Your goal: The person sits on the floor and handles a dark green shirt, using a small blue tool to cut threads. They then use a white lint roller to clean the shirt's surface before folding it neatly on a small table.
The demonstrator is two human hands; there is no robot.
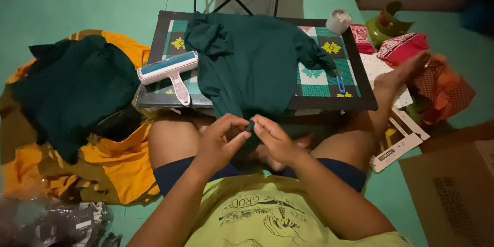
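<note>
Left hand [220,136]: fingers pinching the hem of the dark green garment [252,62].
Right hand [275,139]: gripping the same hem, fingertips closing.
Garment: draping off the low table [355,67]'s near edge.
Lint brush [170,72]: lying on the table, left of the garment.

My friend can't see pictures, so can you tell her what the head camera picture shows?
A person sitting on the floor pinches the near edge of a dark green garment between the left hand and right hand. The garment drapes over a low patterned board, beside a pink and blue lint brush. More green and orange cloth lies piled alongside.
</note>
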